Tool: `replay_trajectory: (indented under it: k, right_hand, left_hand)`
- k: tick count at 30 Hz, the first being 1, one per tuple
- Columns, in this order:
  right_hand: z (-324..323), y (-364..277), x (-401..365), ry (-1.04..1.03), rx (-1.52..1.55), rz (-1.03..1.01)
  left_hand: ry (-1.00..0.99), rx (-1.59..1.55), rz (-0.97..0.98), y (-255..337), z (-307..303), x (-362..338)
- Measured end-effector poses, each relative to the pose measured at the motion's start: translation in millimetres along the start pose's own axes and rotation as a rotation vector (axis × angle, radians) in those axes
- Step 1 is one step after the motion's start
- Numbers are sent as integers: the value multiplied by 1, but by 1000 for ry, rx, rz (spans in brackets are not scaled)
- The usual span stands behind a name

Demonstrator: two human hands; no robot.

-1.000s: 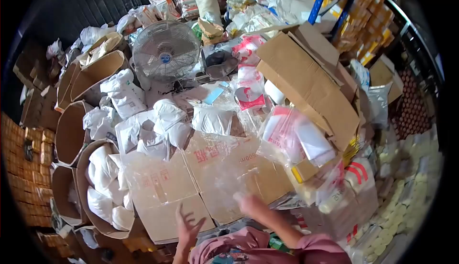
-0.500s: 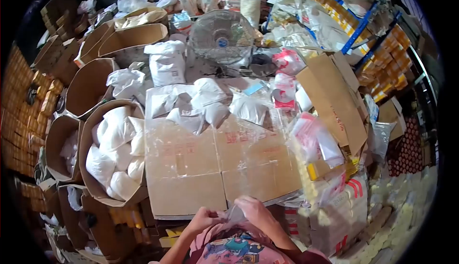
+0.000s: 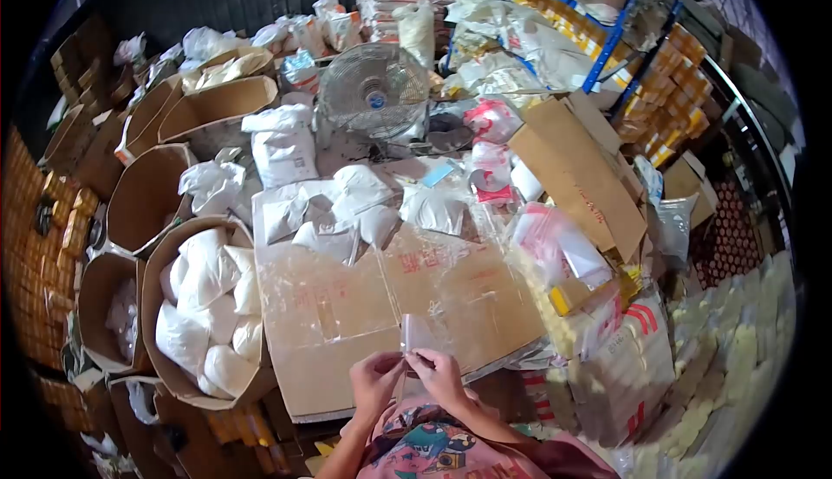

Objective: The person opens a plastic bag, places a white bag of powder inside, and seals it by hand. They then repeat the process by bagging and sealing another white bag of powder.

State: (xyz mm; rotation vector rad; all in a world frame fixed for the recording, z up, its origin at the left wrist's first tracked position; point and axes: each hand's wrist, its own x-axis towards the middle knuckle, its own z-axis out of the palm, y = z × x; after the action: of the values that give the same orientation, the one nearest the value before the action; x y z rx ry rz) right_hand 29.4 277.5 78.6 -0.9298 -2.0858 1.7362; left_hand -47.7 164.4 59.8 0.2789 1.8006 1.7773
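Observation:
Both hands are close together at the front edge of the cardboard-covered table (image 3: 347, 340). Between them is a small clear plastic bag (image 3: 418, 330), which stands up above the fingertips. My left hand (image 3: 377, 378) is closed in a pinch on the bag's left side. My right hand (image 3: 437, 373) pinches it on the right, its fingers nearly touching those of my left. Several filled white bags (image 3: 379, 225) lie across the back of the cardboard, beyond both hands. A small blue packet (image 3: 438, 175) lies behind them.
An open carton (image 3: 154, 366) full of white bags stands at the left, with more cartons behind. A fan (image 3: 374, 93) stands behind the table. At the right are pink-and-white plastic bags (image 3: 544, 234) and a tilted cardboard box (image 3: 582, 182).
My hands have risen off my lap area onto the front of the cardboard and come together. The clear bag now stands upright between them. The view has shifted slightly.

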Motion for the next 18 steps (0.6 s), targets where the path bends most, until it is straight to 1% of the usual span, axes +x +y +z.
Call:
replay_trajectory:
  k: [1,2,5,6,9,10,13,15,16,18]
  right_hand:
    - [-3,-8,0,-5,-83,-23]
    - [-5,-11,1,-40,-75,55]
    - [-2,-4,3,-4,-39,35]
    - [-2,-8,2,-3,14,46]
    - [-2,-7,2,-20,-96,-37]
    - [-2,-6,2,-36,-160,1]
    - [-5,-12,2,-43,-231,-16]
    - [-5,-6,2,-31,-173,-37]
    - [-6,-7,4,-38,-160,-39]
    - [-7,-15,3,-31,-114,-43]
  left_hand:
    - [-3,24,15,-1,0,1]
    - [-10,59,30,-1,-1,3]
    - [-61,28,-16,1,-4,8]
    - [-87,21,-32,-1,-5,10]
    - [-97,69,-28,21,-1,6]
    - [-100,77,-23,23,0,6]
    - [-117,54,-38,20,0,9]
    - [-141,-23,-100,5,-5,12]
    - [-161,-85,-101,14,-4,12]
    - [-177,-36,-106,12,-8,17]
